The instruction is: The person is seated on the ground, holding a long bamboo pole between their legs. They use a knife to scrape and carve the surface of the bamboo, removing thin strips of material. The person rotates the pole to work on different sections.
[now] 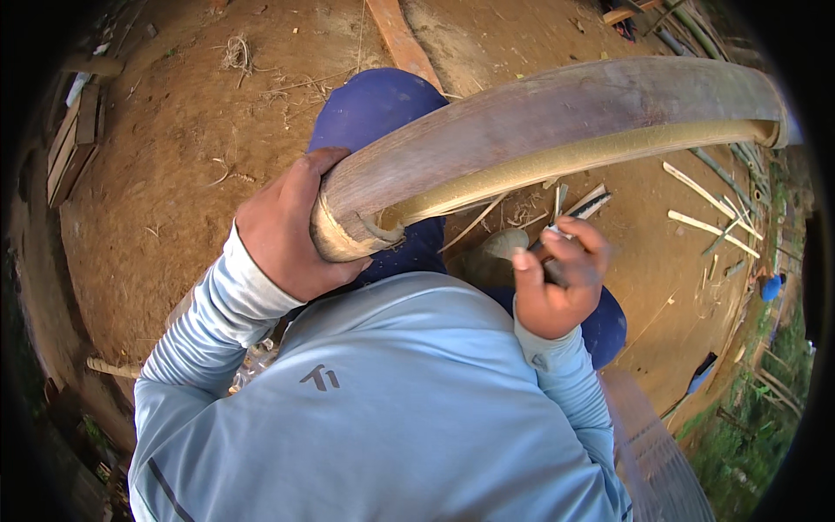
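Note:
A long, thick bamboo pole (557,113) lies across my raised knee and runs off to the far right. Along its lower side a strip of the wall is cut away, baring the pale yellow inside. My left hand (283,226) is closed round its near end, thumb below and fingers over the top. Below the cut edge, apart from the bamboo, my right hand (561,291) is closed on a knife (591,205). The dark blade points up and to the right; the fingers hide much of the handle.
Pale split strips (718,222) are scattered on the dirt floor at right, beside several bamboo poles (748,170). A wooden plank (404,43) lies ahead, and a wooden box-like piece (74,143) at far left. Another dark blade-like tool (701,374) is at lower right.

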The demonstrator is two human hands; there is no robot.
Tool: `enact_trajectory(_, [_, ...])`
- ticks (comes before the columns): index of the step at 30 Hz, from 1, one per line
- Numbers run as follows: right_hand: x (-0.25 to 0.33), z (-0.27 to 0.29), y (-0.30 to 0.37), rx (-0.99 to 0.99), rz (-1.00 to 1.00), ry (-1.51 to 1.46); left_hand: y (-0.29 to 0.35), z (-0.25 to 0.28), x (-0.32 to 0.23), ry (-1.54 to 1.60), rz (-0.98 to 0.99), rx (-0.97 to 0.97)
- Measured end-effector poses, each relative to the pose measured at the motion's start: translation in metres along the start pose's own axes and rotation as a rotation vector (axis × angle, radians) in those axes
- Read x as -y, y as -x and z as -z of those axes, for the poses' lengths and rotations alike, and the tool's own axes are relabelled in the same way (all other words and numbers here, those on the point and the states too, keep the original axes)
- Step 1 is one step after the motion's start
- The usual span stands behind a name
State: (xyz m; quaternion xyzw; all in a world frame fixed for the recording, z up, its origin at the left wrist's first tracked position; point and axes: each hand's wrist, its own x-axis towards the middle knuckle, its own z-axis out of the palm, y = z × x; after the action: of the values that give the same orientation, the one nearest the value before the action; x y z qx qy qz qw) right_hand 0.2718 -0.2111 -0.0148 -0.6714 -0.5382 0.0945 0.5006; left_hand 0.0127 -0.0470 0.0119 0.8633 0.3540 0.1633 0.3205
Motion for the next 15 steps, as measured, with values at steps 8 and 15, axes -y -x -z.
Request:
enact_trajectory(8, [-0.005,-0.038,-0.011,0.269,0.073,0.040,0.003,0.002,0.000,-0.023,0.004,-0.015])
enact_trajectory(15, [0.010,-0.045,-0.006,0.384,-0.204,-0.221,0.005,0.000,-0.002,-0.019,0.076,0.044])
